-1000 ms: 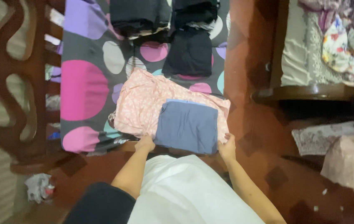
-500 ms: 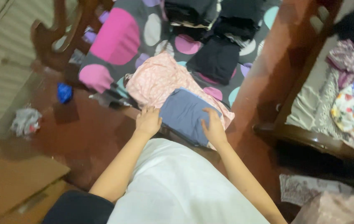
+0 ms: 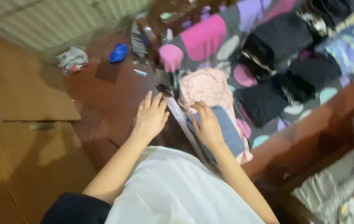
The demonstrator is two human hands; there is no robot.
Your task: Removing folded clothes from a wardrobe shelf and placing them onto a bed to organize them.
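— Both hands have shifted since a moment ago: the left hand (image 3: pixel 150 117) has come off the blue cloth (image 3: pixel 228 132) and now hangs over the bed's edge, and the whole view has swung left, so the bed sits tilted in the upper right.

— What is each hand doing with its grip?

— Left hand is open, fingers spread, grasping nothing; it hovers above the dark wooden bed rail (image 3: pixel 185 124) and the red floor (image 3: pixel 110 99). The right hand (image 3: pixel 207 126) lies flat, palm down, on the near end of the folded blue cloth, fingers loose rather than clenched; it presses but does not clutch.

— Where does the blue cloth lie?

— On top of a pink patterned cloth (image 3: pixel 204 87), near the bed's edge, just beside the rail. Both rest on a grey bedspread (image 3: pixel 210 37) with big pink, purple and pale dots.

— What else is around?

— Dark folded clothes (image 3: pixel 264 101) sit farther up the bed, close behind the pink cloth. On the floor, well apart from the hands, are a blue crumpled thing (image 3: pixel 118 52) and a grey rag (image 3: pixel 72 60). A brown cardboard sheet (image 3: pixel 27 91) fills the left side. The picture is blurred, so fine detail is lost.
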